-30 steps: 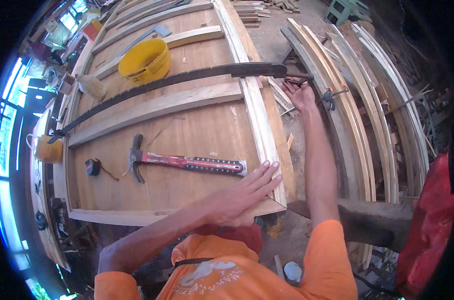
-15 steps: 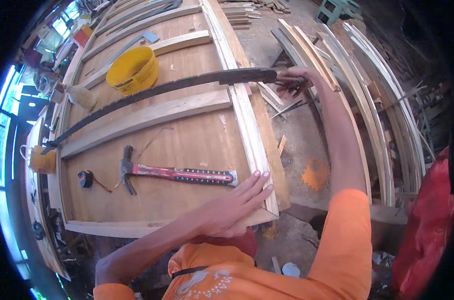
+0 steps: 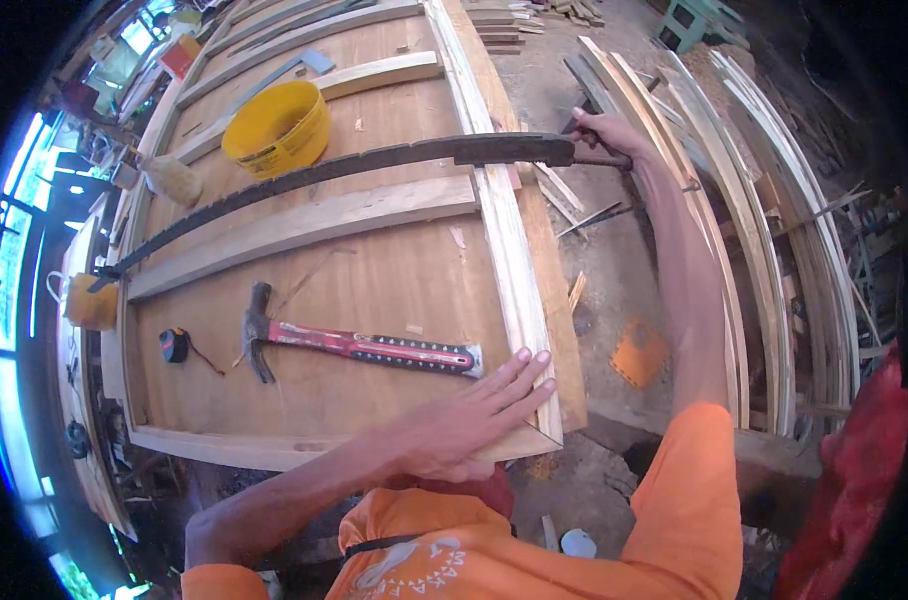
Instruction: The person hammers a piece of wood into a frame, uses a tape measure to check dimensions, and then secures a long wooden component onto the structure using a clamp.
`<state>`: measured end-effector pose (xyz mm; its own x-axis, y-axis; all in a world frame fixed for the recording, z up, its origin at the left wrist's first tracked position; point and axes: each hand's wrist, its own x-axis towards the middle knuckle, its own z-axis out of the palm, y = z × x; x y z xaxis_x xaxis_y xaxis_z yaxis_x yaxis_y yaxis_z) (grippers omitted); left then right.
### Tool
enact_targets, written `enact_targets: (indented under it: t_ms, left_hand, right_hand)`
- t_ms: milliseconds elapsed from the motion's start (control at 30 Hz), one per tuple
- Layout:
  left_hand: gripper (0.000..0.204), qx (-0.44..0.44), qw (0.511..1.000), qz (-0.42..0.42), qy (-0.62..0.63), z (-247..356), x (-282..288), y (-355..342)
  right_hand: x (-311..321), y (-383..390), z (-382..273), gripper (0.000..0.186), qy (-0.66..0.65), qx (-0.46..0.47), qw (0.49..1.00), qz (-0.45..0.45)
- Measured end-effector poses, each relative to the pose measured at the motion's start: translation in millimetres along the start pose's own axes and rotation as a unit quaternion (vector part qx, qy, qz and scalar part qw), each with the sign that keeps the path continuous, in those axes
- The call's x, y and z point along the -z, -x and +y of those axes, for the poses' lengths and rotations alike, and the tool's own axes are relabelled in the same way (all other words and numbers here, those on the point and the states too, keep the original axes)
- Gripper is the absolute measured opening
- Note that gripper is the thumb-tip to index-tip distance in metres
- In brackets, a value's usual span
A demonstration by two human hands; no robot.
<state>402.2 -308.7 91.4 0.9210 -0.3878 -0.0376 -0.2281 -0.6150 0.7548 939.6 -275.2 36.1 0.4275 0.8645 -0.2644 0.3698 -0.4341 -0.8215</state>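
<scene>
A long dark metal bar clamp lies across a wooden panel frame, its thick end jutting past the right edge. At that end my right hand has its fingers closed on the clamp's screw handle, partly hidden by the hand. My left hand rests flat on the frame's near right corner, fingers stretched out. Just beyond its fingertips is the grip of a claw hammer, red and black, lying on the panel. A small dark tape measure sits left of the hammer head.
A yellow tub stands on the panel behind the clamp, near a blue-grey square. A yellow container is by the clamp's far left end. Long boards are stacked at right. An orange piece lies on the floor.
My right hand has shifted at the clamp's handle, its fingers now raised above the screw. The view has moved slightly. My left hand stays on the corner.
</scene>
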Motion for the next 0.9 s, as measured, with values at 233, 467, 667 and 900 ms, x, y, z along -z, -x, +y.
enact_targets:
  t_ms: [233,467,667,900]
  left_hand:
    - [0.128,0.002,1.0,0.022,0.008,1,-4,0]
    - [0.127,-0.018,0.999,0.044,0.006,-6,-12,4]
    - [0.123,-0.043,0.997,0.055,-0.039,-13,-16,3]
    - [0.123,-0.059,0.996,0.063,0.007,-14,-16,6]
  right_hand:
    - [-2,55,-82,0.044,0.198,0.123,0.95,0.21]
    - [-71,196,-68,0.023,0.251,0.224,0.881,0.333]
    - [-157,196,7,0.023,0.313,0.193,0.859,0.357]
    - [-108,163,24,0.059,-0.593,-0.083,0.717,0.357]
